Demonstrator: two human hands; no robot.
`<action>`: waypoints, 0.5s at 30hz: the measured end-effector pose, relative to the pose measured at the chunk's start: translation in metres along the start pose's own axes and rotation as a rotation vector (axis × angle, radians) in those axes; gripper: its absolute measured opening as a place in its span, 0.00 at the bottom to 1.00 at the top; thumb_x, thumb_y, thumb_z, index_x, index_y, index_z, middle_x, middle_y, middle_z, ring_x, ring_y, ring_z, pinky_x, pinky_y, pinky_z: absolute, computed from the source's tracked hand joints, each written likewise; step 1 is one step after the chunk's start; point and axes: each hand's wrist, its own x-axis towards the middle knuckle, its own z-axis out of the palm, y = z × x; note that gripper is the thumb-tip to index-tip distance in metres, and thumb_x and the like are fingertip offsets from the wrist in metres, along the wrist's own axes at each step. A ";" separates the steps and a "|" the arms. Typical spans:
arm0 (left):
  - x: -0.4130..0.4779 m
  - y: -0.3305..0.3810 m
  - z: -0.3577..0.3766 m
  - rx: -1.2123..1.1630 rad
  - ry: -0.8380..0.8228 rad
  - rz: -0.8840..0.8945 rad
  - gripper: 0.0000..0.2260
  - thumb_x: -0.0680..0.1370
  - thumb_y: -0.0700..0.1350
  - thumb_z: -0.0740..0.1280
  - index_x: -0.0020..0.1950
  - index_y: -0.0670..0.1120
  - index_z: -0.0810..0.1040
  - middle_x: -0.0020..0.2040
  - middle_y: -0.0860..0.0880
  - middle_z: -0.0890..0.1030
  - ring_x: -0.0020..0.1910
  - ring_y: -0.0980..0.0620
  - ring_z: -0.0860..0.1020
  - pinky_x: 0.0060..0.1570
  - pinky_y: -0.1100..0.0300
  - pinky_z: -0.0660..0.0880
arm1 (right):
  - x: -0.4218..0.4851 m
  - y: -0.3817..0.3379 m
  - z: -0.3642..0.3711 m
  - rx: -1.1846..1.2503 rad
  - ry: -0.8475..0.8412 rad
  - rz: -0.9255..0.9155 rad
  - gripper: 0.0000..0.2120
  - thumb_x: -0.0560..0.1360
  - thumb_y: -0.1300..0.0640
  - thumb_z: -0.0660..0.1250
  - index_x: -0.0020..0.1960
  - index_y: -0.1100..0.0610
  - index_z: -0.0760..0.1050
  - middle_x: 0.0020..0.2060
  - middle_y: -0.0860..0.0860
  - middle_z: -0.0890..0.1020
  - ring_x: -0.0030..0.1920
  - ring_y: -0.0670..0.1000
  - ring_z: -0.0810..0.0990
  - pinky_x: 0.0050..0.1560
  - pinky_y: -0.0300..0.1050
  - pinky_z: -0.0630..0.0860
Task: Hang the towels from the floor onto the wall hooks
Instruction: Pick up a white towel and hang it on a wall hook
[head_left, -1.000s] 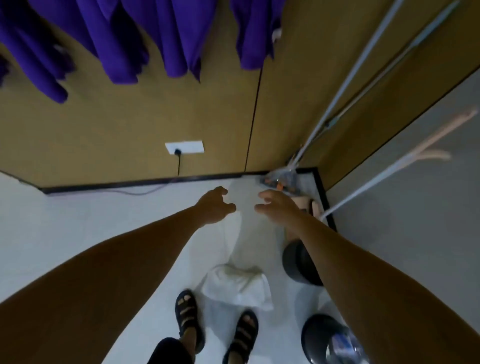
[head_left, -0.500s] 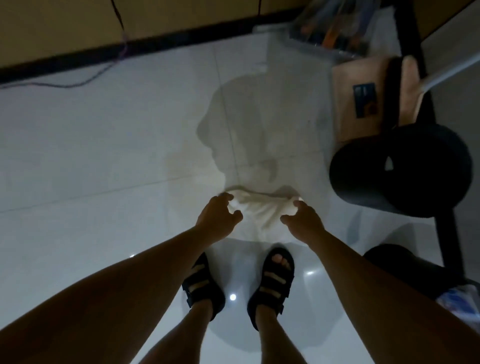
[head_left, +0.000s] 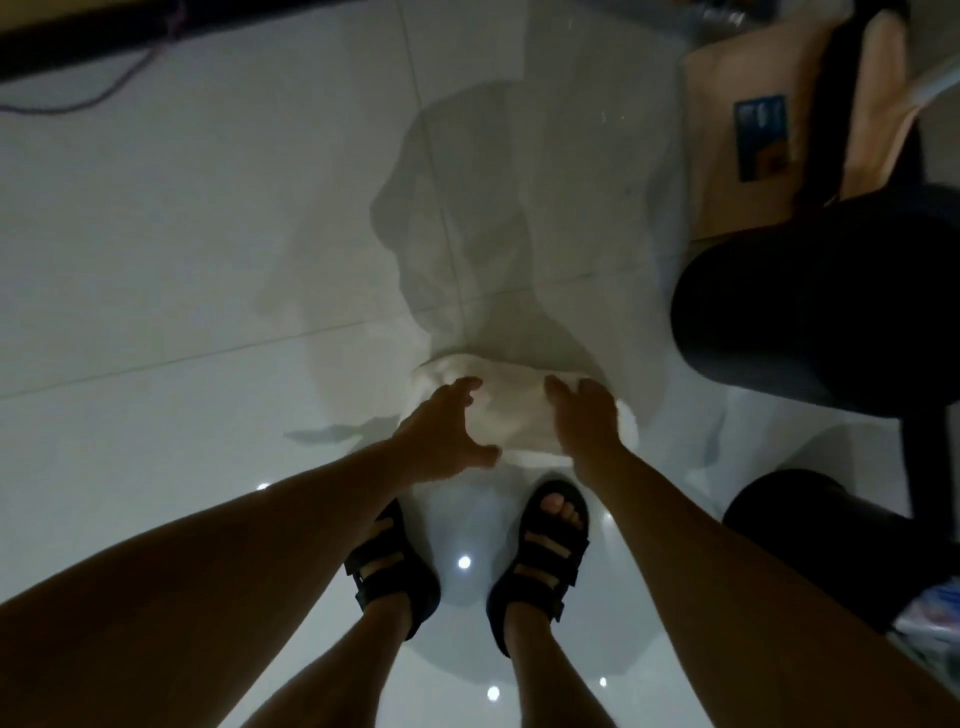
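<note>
A crumpled white towel (head_left: 511, 410) lies on the glossy white tile floor just in front of my sandalled feet. My left hand (head_left: 441, 439) hovers over its left edge with fingers spread and thumb out, holding nothing. My right hand (head_left: 584, 421) reaches down onto the towel's right part, fingers extended over the cloth; whether they touch it is unclear. The wall hooks are out of view.
A black round bin (head_left: 810, 306) stands at the right, with a second dark container (head_left: 831, 545) nearer me. A tan dustpan with a blue label (head_left: 748, 124) sits at the upper right. A purple cable (head_left: 119, 88) trails along the black skirting at the upper left.
My head tilted from the wall with purple towels down to the floor. Both hands dropped toward the white towel and now spread over it.
</note>
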 end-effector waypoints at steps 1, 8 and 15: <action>-0.017 0.013 -0.009 0.037 -0.049 0.043 0.48 0.64 0.57 0.77 0.76 0.57 0.51 0.72 0.49 0.66 0.67 0.48 0.69 0.62 0.50 0.72 | -0.019 -0.024 -0.006 0.136 -0.034 0.014 0.18 0.78 0.50 0.63 0.61 0.62 0.74 0.55 0.59 0.78 0.57 0.61 0.77 0.57 0.53 0.75; -0.144 0.124 -0.111 0.050 0.530 0.123 0.15 0.78 0.52 0.63 0.63 0.51 0.72 0.59 0.49 0.79 0.55 0.47 0.78 0.47 0.59 0.70 | -0.180 -0.202 -0.081 0.504 -0.222 -0.171 0.14 0.70 0.51 0.71 0.50 0.59 0.76 0.46 0.57 0.82 0.47 0.58 0.82 0.50 0.56 0.79; -0.299 0.211 -0.263 -0.097 0.607 0.283 0.04 0.79 0.43 0.61 0.44 0.45 0.72 0.39 0.51 0.75 0.41 0.48 0.74 0.31 0.64 0.64 | -0.323 -0.332 -0.196 0.367 0.022 -0.482 0.08 0.75 0.57 0.66 0.52 0.58 0.76 0.48 0.56 0.81 0.48 0.56 0.79 0.48 0.50 0.77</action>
